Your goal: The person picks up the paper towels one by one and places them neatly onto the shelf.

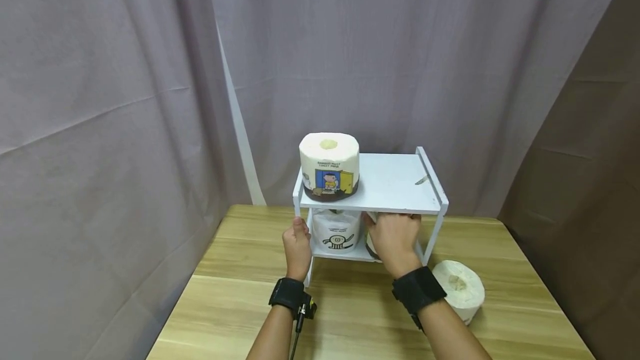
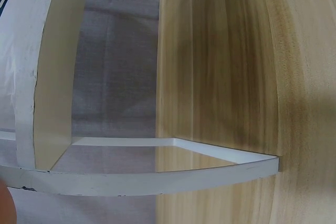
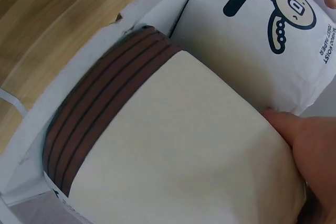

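A small white two-tier rack (image 1: 390, 189) stands on the wooden table. My left hand (image 1: 297, 246) grips its left front post; only a bit of skin shows in the left wrist view. On the lower tier, my right hand (image 1: 397, 240) holds a toilet roll (image 3: 184, 140) with a brown striped band, the thumb against its side. The fingers of that hand are mostly hidden behind the roll and under the top board. Just left of it sits another wrapped toilet roll (image 1: 337, 238) with a cartoon figure. A third toilet roll (image 1: 330, 168) stands upright on the left of the top tier.
To the right of the rack, beside my right wrist, a toilet roll (image 1: 462, 290) stands on the table (image 1: 235, 293). Grey curtains (image 1: 380, 54) hang behind and at both sides. A cable (image 1: 296, 338) runs from the left wrist strap.
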{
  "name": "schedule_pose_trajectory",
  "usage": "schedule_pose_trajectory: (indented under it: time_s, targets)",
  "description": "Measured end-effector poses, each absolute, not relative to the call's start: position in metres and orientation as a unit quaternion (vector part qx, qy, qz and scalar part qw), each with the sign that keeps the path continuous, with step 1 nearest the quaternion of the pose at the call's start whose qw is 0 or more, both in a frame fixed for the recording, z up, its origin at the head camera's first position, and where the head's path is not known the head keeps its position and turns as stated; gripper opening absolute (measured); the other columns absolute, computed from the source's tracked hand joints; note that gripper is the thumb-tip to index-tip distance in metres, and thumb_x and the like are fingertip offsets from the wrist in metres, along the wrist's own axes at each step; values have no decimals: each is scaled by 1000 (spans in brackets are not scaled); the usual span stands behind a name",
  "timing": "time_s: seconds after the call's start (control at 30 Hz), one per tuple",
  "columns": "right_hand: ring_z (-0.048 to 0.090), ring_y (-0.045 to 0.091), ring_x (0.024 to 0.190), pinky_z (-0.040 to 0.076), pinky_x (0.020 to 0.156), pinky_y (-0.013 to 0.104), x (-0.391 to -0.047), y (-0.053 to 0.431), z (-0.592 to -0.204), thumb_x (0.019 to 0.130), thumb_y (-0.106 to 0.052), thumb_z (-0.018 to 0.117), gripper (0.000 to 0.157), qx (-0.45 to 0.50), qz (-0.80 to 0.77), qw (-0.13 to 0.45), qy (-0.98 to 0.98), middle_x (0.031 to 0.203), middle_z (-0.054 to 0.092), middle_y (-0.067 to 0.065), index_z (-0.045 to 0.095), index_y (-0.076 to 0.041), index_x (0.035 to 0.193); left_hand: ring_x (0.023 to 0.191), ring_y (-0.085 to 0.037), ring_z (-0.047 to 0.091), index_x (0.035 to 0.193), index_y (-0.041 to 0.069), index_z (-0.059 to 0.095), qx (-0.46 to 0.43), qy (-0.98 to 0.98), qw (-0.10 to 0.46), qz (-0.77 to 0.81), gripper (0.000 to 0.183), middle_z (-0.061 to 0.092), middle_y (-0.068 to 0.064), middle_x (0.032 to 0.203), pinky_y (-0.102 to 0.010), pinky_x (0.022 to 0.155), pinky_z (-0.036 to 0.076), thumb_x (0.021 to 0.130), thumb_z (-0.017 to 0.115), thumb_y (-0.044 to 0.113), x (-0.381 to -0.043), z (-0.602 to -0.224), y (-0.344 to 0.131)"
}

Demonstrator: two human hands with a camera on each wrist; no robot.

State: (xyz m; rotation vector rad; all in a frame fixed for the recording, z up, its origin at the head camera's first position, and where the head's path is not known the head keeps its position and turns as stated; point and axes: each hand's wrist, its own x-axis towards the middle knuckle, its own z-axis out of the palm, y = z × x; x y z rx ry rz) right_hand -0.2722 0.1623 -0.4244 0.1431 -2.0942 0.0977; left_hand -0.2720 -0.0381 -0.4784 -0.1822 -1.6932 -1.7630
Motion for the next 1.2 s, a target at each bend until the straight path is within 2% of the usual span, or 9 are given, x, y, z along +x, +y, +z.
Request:
schedule_pose_trajectory:
  time_s: [0.1,0.27,0.4,0.5,0.67,0.87,1.03,1.2]
  targets:
    - [50,35,50,30,43,41,-273,161,-424,69,-42,84,44,56,41,487,-870,58,51,11,67,-4,83,48,-3,31,66,-2,48,-78,-650,343,-674,48,33,12,52,-21,47,25,107,35,21,-272,-479,-39]
    - [54,39,59,33,45,44,-273,163,-425,69,-36,84,41,54,56,473,-878,66,56,16,70,-5,92,47,-5,31,66,1,48,-82,-647,336,-679,47,32,10,53,-22,46,24,107,35,21,-275,-486,-40]
    - [53,37,52,34,45,45,-269,165,-426,72,-34,82,36,52,51,456,-887,57,53,13,65,-3,73,47,-5,31,67,-6,48,-80,-647,333,-681,49,32,11,52,-22,47,24,107,36,20,-275,-487,-40]
    - [50,34,44,34,46,45,-264,165,-424,74,-36,80,42,55,38,439,-896,49,48,10,58,-3,59,47,-5,30,66,-5,47,-82,-649,338,-676,49,33,13,52,-21,47,24,107,35,20,-273,-483,-39]
    - [52,37,49,34,50,46,-257,167,-421,78,-37,76,47,61,38,396,-915,51,50,12,52,-6,51,47,-5,30,64,6,47,-72,-651,346,-672,46,33,13,51,-21,47,24,107,35,20,-275,-484,-39]
    - [56,42,65,39,61,49,-245,172,-419,83,-38,72,45,61,50,358,-930,66,60,21,60,0,61,47,-5,29,63,7,46,-69,-646,343,-679,47,32,13,50,-22,46,22,107,35,20,-276,-486,-39]
    - [55,43,77,40,67,50,-237,177,-418,81,-38,75,45,81,67,368,-924,77,63,24,64,6,76,47,-5,30,64,6,46,-69,-645,339,-681,47,33,12,52,-21,47,23,107,35,20,-276,-485,-39]
    - [51,41,82,40,69,49,-230,183,-417,81,-36,75,45,105,77,387,-913,83,62,24,63,7,85,49,-4,33,67,-3,48,-69,-649,335,-680,49,35,10,54,-20,48,26,107,36,21,-275,-483,-40]
